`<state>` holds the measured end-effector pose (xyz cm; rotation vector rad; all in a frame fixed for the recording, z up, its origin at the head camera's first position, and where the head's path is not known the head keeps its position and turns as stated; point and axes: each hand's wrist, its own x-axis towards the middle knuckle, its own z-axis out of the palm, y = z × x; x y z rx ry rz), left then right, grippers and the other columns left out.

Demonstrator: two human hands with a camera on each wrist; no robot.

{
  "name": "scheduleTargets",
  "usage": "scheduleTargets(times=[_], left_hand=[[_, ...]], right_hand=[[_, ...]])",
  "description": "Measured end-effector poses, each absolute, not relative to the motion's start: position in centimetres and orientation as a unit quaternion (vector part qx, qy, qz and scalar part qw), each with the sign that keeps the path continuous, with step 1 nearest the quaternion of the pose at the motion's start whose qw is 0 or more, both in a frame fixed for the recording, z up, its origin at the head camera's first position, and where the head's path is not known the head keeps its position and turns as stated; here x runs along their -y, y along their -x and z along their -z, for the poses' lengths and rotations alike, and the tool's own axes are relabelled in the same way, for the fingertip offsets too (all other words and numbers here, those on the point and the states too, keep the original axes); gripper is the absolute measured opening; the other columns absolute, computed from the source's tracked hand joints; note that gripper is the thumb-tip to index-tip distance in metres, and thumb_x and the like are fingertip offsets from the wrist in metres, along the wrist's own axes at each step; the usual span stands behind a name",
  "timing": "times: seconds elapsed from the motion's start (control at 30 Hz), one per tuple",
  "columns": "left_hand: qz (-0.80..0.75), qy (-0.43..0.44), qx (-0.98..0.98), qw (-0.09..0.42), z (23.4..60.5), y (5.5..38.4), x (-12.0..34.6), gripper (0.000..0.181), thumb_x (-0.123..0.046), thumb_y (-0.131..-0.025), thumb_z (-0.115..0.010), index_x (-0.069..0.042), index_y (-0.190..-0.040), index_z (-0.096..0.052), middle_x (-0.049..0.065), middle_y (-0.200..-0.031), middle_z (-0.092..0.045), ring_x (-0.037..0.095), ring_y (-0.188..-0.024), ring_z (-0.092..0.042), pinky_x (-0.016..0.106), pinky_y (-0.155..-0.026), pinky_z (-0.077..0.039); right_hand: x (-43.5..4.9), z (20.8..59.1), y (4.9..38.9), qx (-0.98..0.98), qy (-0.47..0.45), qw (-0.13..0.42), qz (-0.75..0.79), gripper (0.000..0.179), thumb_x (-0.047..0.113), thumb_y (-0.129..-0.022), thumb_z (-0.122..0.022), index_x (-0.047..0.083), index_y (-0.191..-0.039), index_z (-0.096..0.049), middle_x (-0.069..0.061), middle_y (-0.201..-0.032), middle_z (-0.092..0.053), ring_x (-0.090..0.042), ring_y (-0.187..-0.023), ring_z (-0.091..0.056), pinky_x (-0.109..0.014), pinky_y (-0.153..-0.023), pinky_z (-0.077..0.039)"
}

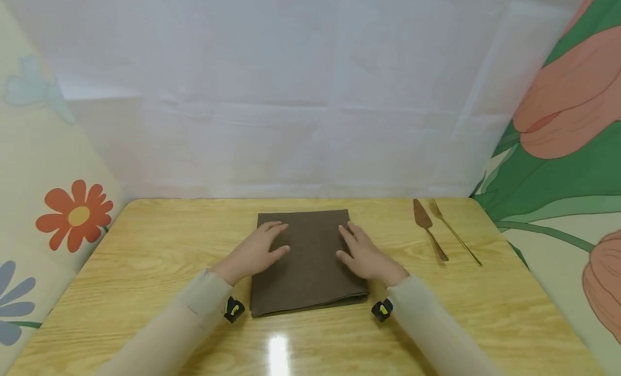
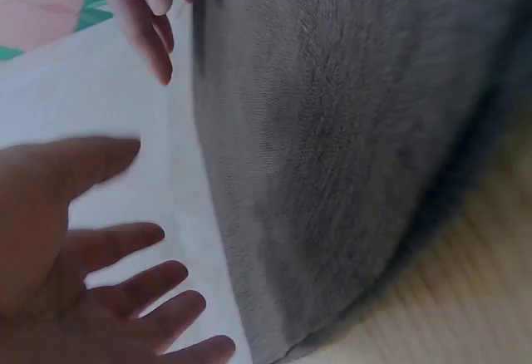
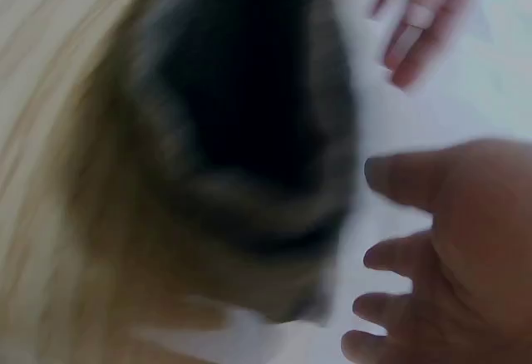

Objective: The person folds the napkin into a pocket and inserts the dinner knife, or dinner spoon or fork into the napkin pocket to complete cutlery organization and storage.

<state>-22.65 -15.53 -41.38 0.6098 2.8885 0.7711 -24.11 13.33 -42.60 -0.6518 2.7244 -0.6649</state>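
A dark brown folded cloth (image 1: 310,257) lies flat on the wooden table, its layers showing along the near edge. Over its left side is my left hand (image 1: 254,249), fingers spread and pointing forward. My right hand (image 1: 368,257) is over the cloth's right side in much the same pose. Neither hand grips anything. In the left wrist view, the left hand (image 2: 108,256) appears with loosely spread fingers beside the soft-textured cloth (image 2: 332,148). The right wrist view is blurred; there the right hand (image 3: 465,248) has its fingers apart beside the cloth's dark open fold (image 3: 241,90).
On the right of the wooden table (image 1: 170,236) lie a cake server (image 1: 423,217) and, just beside it, a gold fork (image 1: 453,233). A white sheet (image 1: 291,96) hangs behind the table's far edge. Flower-patterned cloths flank both sides.
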Motion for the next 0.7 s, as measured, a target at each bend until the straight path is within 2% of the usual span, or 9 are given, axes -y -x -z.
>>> scheduleTargets(times=[0.1,0.2,0.37,0.57,0.7], left_hand=[[-0.242,-0.212,-0.940,0.108,42.0,23.8,15.0,0.077,-0.034,-0.101,-0.065,0.002,-0.158,-0.028,0.031,-0.162,-0.019,0.053,-0.148,-0.017,0.067,-0.116,-0.022],[-0.237,-0.205,-0.936,0.161,42.6,24.5,15.4,0.092,-0.038,-0.094,-0.073,0.001,-0.159,-0.022,0.033,-0.163,-0.008,0.056,-0.148,-0.005,0.071,-0.115,-0.016],[-0.212,-0.182,-0.946,0.162,42.9,25.6,16.2,0.104,-0.038,-0.084,-0.084,0.003,-0.158,-0.025,0.037,-0.161,-0.007,0.058,-0.147,-0.005,0.074,-0.113,-0.016],[-0.178,-0.166,-0.953,0.181,42.7,26.6,15.8,0.106,-0.046,-0.081,-0.084,-0.008,-0.161,-0.026,0.033,-0.164,-0.005,0.056,-0.149,-0.003,0.080,-0.109,-0.012],[-0.169,-0.165,-0.953,0.190,42.7,27.0,15.3,0.105,-0.047,-0.082,-0.083,-0.010,-0.162,-0.025,0.032,-0.164,-0.003,0.054,-0.149,-0.001,0.080,-0.110,-0.010]], right_hand=[[-12.7,43.4,24.3,-0.950,0.232,0.164,0.128,0.072,0.043,-0.109,-0.042,0.005,-0.163,-0.011,-0.020,-0.168,-0.001,-0.039,-0.154,0.000,-0.061,-0.121,-0.015],[-12.1,44.1,24.2,-0.954,0.224,0.191,0.054,0.077,0.055,-0.107,-0.037,0.011,-0.164,-0.009,-0.013,-0.170,0.000,-0.033,-0.156,0.001,-0.062,-0.121,-0.015],[-11.6,44.6,24.0,-0.958,0.221,0.184,0.006,0.080,0.062,-0.105,-0.031,0.016,-0.165,-0.005,-0.009,-0.170,0.002,-0.028,-0.156,0.002,-0.059,-0.122,-0.012],[-11.6,44.4,23.4,-0.962,0.219,0.158,-0.038,0.080,0.065,-0.104,-0.027,0.017,-0.165,-0.008,-0.007,-0.170,-0.003,-0.025,-0.156,-0.001,-0.056,-0.123,-0.013],[-12.2,43.8,22.3,-0.958,0.229,0.161,-0.064,0.078,0.062,-0.105,-0.030,0.014,-0.164,-0.012,-0.008,-0.170,-0.007,-0.025,-0.156,-0.006,-0.055,-0.122,-0.020]])
